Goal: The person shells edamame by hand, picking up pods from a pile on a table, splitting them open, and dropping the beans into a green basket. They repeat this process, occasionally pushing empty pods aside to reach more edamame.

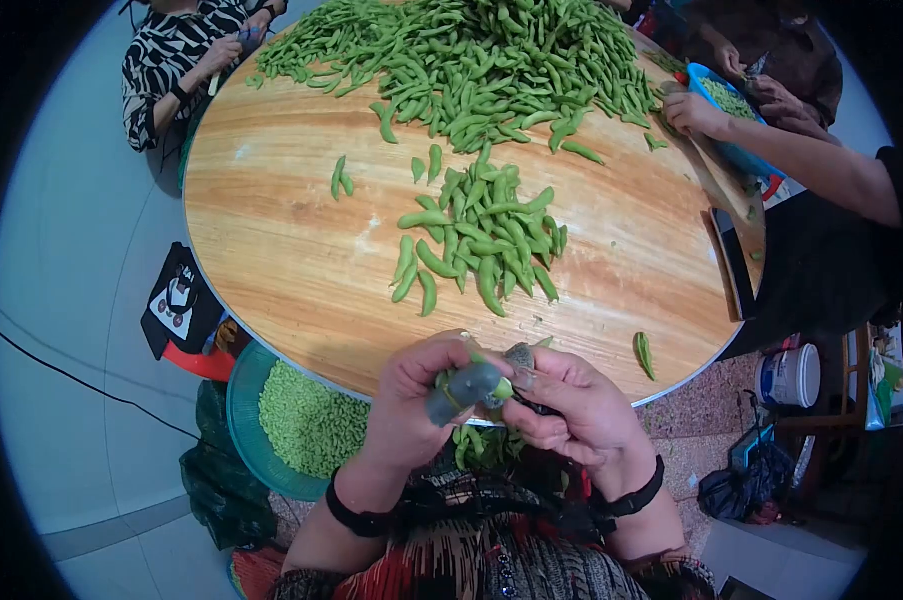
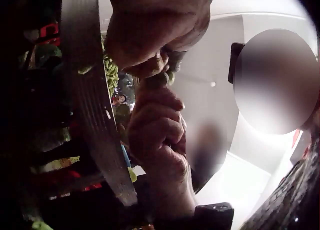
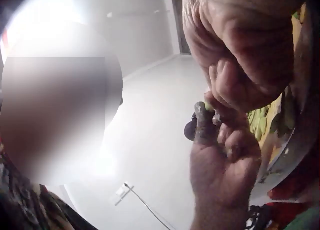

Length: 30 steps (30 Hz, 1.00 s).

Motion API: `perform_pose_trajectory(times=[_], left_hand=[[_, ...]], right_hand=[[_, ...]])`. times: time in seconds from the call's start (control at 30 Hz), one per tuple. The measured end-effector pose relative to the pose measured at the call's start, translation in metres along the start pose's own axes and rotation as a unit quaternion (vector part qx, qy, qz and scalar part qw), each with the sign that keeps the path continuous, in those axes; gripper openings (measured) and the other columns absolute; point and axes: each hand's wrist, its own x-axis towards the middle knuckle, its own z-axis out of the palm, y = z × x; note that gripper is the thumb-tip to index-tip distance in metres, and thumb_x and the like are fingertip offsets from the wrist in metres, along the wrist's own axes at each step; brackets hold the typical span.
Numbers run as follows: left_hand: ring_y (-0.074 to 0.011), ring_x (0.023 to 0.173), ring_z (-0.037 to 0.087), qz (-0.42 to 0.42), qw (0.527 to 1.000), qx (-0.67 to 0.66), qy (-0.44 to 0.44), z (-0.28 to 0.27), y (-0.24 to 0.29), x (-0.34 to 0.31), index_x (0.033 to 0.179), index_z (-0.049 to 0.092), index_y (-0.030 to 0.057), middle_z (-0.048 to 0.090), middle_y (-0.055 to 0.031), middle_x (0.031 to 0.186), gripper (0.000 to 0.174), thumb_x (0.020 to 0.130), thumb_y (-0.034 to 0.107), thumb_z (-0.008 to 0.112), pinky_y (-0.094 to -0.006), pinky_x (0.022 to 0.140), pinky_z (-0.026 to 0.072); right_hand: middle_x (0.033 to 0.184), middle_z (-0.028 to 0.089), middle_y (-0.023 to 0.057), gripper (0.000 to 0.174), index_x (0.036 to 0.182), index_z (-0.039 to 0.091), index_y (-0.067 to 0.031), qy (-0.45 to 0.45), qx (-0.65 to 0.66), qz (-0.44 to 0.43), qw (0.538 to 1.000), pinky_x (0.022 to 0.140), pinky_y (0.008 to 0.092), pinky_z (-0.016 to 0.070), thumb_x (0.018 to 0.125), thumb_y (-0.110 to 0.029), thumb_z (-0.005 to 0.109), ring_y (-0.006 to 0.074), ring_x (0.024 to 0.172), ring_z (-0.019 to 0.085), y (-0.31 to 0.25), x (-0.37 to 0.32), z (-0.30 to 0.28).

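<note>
My two hands meet over the front edge of the round table, working on one green soybean pod (image 1: 504,388) that is mostly hidden by the fingers. My left hand (image 1: 412,395) grips it, with a dark grey cover (image 1: 462,392) over the thumb. From the other side my right hand (image 1: 584,412) pinches the pod, fingers curled. Both wrist views show the hands close together, knuckles bent. Just beyond them lies a small pile of soybean pods (image 1: 487,235) on the wooden tabletop (image 1: 282,250).
A large heap of pods (image 1: 492,60) covers the table's far side. Below the left edge stands a teal basin (image 1: 240,415) of shelled beans (image 1: 307,420). A phone (image 1: 734,265) lies at the right edge. Other people work around the table, one beside a blue basket (image 1: 742,150).
</note>
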Motion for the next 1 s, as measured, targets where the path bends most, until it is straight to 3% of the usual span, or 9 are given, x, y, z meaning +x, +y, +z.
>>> perform_pose_trajectory(times=[0.17, 0.23, 0.43, 0.57, 0.63, 0.67, 0.83, 0.97, 1.0], left_hand=[[-0.0077, 0.074, 0.052, 0.0, 0.994, 0.012, 0.112, 0.013, -0.004, -0.001, 0.098, 0.055, -0.0024, 0.058, -0.0054, 0.088, 0.028, 0.072, -0.009, 0.061, -0.0211, 0.063, 0.0419], [-0.0076, 0.074, 0.052, 0.031, 0.99, 0.025, 0.133, 0.014, -0.01, -0.002, 0.099, 0.055, -0.003, 0.058, -0.0056, 0.089, 0.028, 0.072, -0.009, 0.061, -0.021, 0.063, 0.0422], [-0.0074, 0.073, 0.052, 0.096, 0.983, 0.065, 0.139, 0.008, -0.016, 0.0, 0.1, 0.056, -0.0045, 0.058, -0.0072, 0.093, 0.027, 0.073, -0.008, 0.058, -0.0198, 0.063, 0.0425], [-0.0117, 0.075, 0.056, 0.01, 0.985, -0.09, 0.144, 0.003, -0.01, 0.006, 0.097, 0.059, -0.0057, 0.06, -0.0092, 0.09, 0.024, 0.074, -0.005, 0.056, -0.0222, 0.069, 0.045], [-0.0126, 0.076, 0.058, 0.012, 0.991, -0.076, 0.113, -0.01, -0.01, 0.004, 0.095, 0.06, -0.0052, 0.061, -0.0096, 0.088, 0.021, 0.075, -0.005, 0.054, -0.0227, 0.07, 0.0457], [-0.0136, 0.078, 0.059, 0.014, 0.995, -0.061, 0.082, -0.013, -0.011, 0.004, 0.093, 0.062, -0.0047, 0.062, -0.01, 0.086, 0.019, 0.076, -0.005, 0.053, -0.0232, 0.071, 0.0463], [-0.0137, 0.077, 0.06, -0.01, 0.976, 0.212, -0.047, 0.003, 0.0, -0.003, 0.099, 0.065, -0.002, 0.065, -0.0097, 0.086, 0.022, 0.079, -0.004, 0.054, -0.0256, 0.071, 0.0473], [-0.0139, 0.078, 0.061, 0.052, 0.923, 0.38, -0.018, 0.01, 0.012, -0.001, 0.107, 0.063, 0.0002, 0.065, -0.0092, 0.087, 0.026, 0.081, 0.0, 0.058, -0.0266, 0.07, 0.0478], [-0.0138, 0.079, 0.062, 0.109, 0.899, 0.423, -0.015, 0.011, 0.013, 0.0, 0.107, 0.063, 0.0001, 0.065, -0.0091, 0.087, 0.025, 0.082, 0.001, 0.059, -0.0268, 0.069, 0.048]], right_hand=[[0.062, 0.05, -0.0045, 0.018, 0.089, 0.057, -0.004, 0.098, -0.224, -0.126, 0.961, 0.043, 0.016, 0.0291, 0.095, -0.017, 0.046, 0.0004, 0.048, 0.038, 0.014, 0.01, 0.003], [0.062, 0.05, -0.0042, 0.018, 0.084, 0.056, -0.0049, 0.161, -0.382, -0.263, 0.871, 0.043, 0.0159, 0.0285, 0.095, -0.017, 0.049, 0.0, 0.049, 0.039, 0.02, 0.015, 0.007], [0.062, 0.05, -0.0056, 0.018, 0.085, 0.056, -0.0044, 0.085, -0.094, -0.109, 0.986, 0.044, 0.0185, 0.0312, 0.094, -0.018, 0.049, 0.0017, 0.05, 0.041, 0.006, 0.014, -0.002], [0.062, 0.055, 0.0014, 0.015, 0.088, 0.057, -0.0028, 0.121, -0.256, -0.212, 0.936, 0.044, 0.0244, 0.0363, 0.092, -0.017, 0.053, 0.0111, 0.047, 0.048, 0.014, 0.022, -0.001], [0.063, 0.059, 0.0124, 0.015, 0.089, 0.056, -0.0016, 0.231, -0.551, -0.376, 0.708, 0.047, 0.0327, 0.0417, 0.087, -0.017, 0.058, 0.0263, 0.049, 0.056, 0.0, 0.022, -0.003], [0.065, 0.058, 0.0204, 0.018, 0.09, 0.056, -0.0004, 0.322, -0.609, -0.31, 0.656, 0.052, 0.0407, 0.0452, 0.083, -0.016, 0.062, 0.037, 0.058, 0.059, -0.013, 0.016, 0.003], [0.061, 0.057, 0.0193, 0.017, 0.087, 0.055, -0.0003, 0.367, -0.745, -0.267, 0.488, 0.052, 0.0437, 0.0447, 0.08, -0.014, 0.062, 0.0363, 0.059, 0.06, -0.017, 0.027, -0.034], [0.061, 0.058, 0.018, 0.015, 0.085, 0.057, 0.0003, 0.3, -0.708, -0.284, 0.573, 0.05, 0.04, 0.0448, 0.079, -0.012, 0.062, 0.0341, 0.057, 0.06, -0.021, 0.004, -0.017], [0.059, 0.057, 0.0159, 0.015, 0.085, 0.057, 0.0007, 0.225, -0.648, -0.243, 0.686, 0.05, 0.0369, 0.0446, 0.08, -0.013, 0.062, 0.0289, 0.055, 0.06, -0.024, -0.006, -0.005]])
